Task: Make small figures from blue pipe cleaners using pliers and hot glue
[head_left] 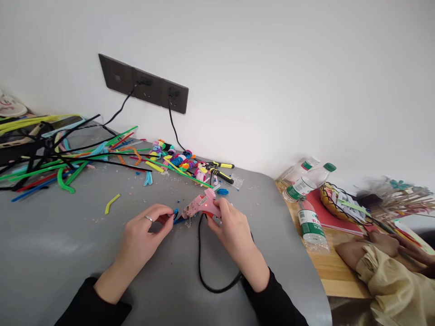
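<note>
My right hand (233, 226) grips a pink hot glue gun (200, 204), its nozzle pointing left and a black cord looping below it. Between the thumb and fingertips of my left hand (146, 235), a small piece of blue pipe cleaner (176, 216) is pinched. The glue gun's tip is close to that blue piece; whether they touch I cannot tell. A ring is on one finger of the left hand. Past the gun lie yellow-and-black pliers (221, 172) and a small blue bundle (222, 192) on the grey table (163, 290).
Loose pipe cleaners (68, 167) pile up at the left, with colourful little figures (180, 158) along the wall. A socket panel (142, 83) has two plugs in it. Water bottles (311, 224) and a basket (340, 206) stand on a wooden table at right, near another person's sleeve (390, 280).
</note>
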Motion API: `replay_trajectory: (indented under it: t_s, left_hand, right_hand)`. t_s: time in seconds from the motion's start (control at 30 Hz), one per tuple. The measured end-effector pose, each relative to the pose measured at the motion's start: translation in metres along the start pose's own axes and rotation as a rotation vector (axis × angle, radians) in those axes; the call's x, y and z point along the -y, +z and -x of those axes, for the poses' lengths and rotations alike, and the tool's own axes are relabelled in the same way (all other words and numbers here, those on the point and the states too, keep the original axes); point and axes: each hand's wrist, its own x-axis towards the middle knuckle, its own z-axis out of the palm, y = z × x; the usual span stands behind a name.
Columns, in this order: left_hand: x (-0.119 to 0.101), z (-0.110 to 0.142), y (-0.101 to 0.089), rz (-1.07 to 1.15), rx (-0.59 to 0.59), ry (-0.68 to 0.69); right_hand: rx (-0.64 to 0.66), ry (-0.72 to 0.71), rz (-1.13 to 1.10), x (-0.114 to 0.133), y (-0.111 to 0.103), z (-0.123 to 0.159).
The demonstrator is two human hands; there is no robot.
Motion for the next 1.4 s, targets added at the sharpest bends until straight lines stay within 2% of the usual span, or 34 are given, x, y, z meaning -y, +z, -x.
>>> replay_trajectory:
  t_s: [0.27, 0.7, 0.97, 1.4]
  left_hand:
    - [-0.001, 0.000, 0.001, 0.000, -0.016, 0.009]
    - [0.002, 0.002, 0.000, 0.018, 0.014, -0.051]
    - [0.000, 0.000, 0.001, 0.003, -0.008, -0.002]
    - [0.001, 0.002, 0.001, 0.004, -0.013, 0.001]
  right_hand:
    - [-0.010, 0.008, -0.009, -0.003, 0.003, 0.001]
    - [0.006, -0.001, -0.028, -0.006, -0.003, 0.000]
    - [0.036, 0.014, -0.038, -0.009, -0.007, 0.003]
    - [0.029, 0.022, 0.001, -0.014, -0.011, 0.004]
